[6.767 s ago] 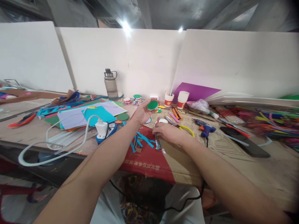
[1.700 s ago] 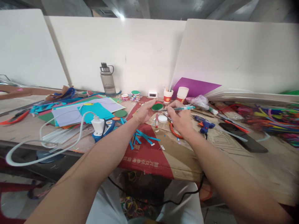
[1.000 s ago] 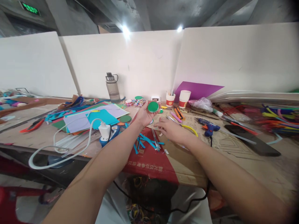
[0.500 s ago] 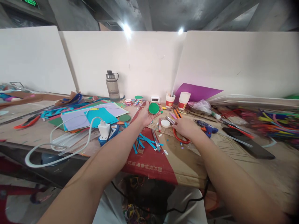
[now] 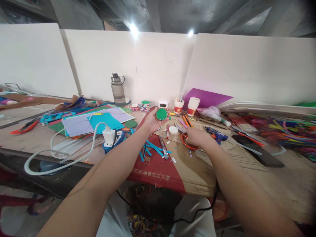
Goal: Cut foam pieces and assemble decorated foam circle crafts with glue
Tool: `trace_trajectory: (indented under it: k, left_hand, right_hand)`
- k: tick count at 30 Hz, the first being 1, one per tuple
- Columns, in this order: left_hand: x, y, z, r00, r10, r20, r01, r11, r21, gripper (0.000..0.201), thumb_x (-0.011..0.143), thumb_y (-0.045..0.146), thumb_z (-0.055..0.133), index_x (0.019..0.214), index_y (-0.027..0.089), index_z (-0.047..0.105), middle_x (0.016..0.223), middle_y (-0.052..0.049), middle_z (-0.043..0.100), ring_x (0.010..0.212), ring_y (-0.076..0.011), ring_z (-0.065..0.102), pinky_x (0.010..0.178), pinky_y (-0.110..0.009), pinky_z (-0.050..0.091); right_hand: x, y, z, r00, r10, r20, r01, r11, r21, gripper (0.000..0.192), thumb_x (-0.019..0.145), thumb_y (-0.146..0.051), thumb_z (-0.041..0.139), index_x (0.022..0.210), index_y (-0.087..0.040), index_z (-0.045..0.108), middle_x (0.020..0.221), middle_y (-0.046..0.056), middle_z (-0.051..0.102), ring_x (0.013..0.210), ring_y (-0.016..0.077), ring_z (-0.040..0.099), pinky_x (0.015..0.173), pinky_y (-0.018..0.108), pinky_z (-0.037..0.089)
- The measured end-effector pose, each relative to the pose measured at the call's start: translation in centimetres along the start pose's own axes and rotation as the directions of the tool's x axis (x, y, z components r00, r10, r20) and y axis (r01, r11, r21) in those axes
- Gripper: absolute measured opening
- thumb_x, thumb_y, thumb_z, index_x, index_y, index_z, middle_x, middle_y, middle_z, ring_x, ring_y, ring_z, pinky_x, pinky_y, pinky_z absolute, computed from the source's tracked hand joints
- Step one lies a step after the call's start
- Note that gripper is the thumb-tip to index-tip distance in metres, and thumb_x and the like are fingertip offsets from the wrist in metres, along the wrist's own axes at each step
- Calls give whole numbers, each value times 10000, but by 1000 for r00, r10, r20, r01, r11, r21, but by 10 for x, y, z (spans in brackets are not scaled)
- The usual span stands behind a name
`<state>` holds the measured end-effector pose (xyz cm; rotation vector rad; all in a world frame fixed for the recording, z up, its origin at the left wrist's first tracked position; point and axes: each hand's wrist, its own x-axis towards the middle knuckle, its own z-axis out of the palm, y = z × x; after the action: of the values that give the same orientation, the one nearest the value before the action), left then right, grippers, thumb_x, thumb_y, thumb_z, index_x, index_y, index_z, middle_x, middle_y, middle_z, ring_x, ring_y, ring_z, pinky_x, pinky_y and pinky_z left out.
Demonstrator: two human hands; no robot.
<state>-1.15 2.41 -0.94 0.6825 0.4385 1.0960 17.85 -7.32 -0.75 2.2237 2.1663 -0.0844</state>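
Head view: the left hand [image 5: 153,120] reaches forward, palm up, fingers curled round the rim of a flat round green disc [image 5: 161,114] raised just above the cardboard-covered table [image 5: 197,164]. At its 3 o'clock the right hand [image 5: 196,136] lies palm down on red-handled scissors [image 5: 187,144], fingers bent over them; whether they grip is hidden. A small white round lid [image 5: 173,130] sits between the hands. Items at the far right are blurred.
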Motion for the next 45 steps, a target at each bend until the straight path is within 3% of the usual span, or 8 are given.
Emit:
trace_trajectory:
  k: [5,10,15,20,24,28,31,45]
  left_hand:
    - [-1,4,-2,995,90,49,-91,996,14,292,931,262,433,895,103,675,919,-147,741,947,-239,710,762,-351,598]
    - [-3,5,0,989,129,69,-131,991,23,290,925,232,425,916,112,689,920,-133,747,979,-229,704,802,-344,586]
    - [0,2,0,995,95,-21,-95,995,12,374,967,361,419,850,116,676,891,-148,748,993,-242,703,821,-355,579]
    - [4,1,-4,996,85,0,-85,996,7,344,951,375,475,862,113,679,908,-155,748,993,-244,703,832,-357,576]
    - [4,1,-6,993,105,54,-106,994,23,329,959,326,457,858,112,685,893,-145,750,986,-241,705,845,-371,574]
    - [2,1,-5,990,117,74,-120,992,43,338,971,324,437,931,108,694,898,-139,752,973,-226,709,845,-352,574]
    - [1,1,-4,992,109,57,-112,993,41,390,979,384,419,948,104,690,905,-151,750,974,-232,710,832,-346,577]
    - [4,5,-5,999,10,-42,-12,999,-32,499,987,479,336,973,102,661,900,-160,740,936,-232,716,828,-360,590]
  right_hand:
    - [6,0,-4,984,15,-179,16,985,171,393,815,-173,586,1199,-97,623,1015,196,716,859,262,690,720,312,495]
    - [6,-8,-5,872,-141,-468,391,776,495,580,773,-161,590,1350,-147,535,1076,110,706,935,228,656,823,326,503]
    - [4,-15,-3,772,-181,-609,561,643,521,633,745,-142,564,1374,-187,509,1236,130,635,1158,259,577,983,419,466]
    - [0,-20,-6,853,-62,-519,479,488,729,619,699,-212,587,1316,-184,542,896,29,636,783,193,634,736,375,570]
    - [-11,-28,-12,910,-33,-414,401,331,854,477,717,-312,591,1178,-190,586,686,-69,504,463,112,554,485,279,512]
    - [-24,-35,-19,921,-99,-378,390,301,871,192,768,-343,546,902,-205,535,561,-78,494,388,112,529,400,237,437]
    - [-29,-37,-22,924,-123,-363,384,293,876,158,792,-360,525,766,-232,437,497,-75,486,381,115,532,385,220,418]
    - [-32,-42,-21,933,-185,-309,356,342,870,132,777,-340,490,724,-244,417,483,-72,515,362,123,522,366,229,400]
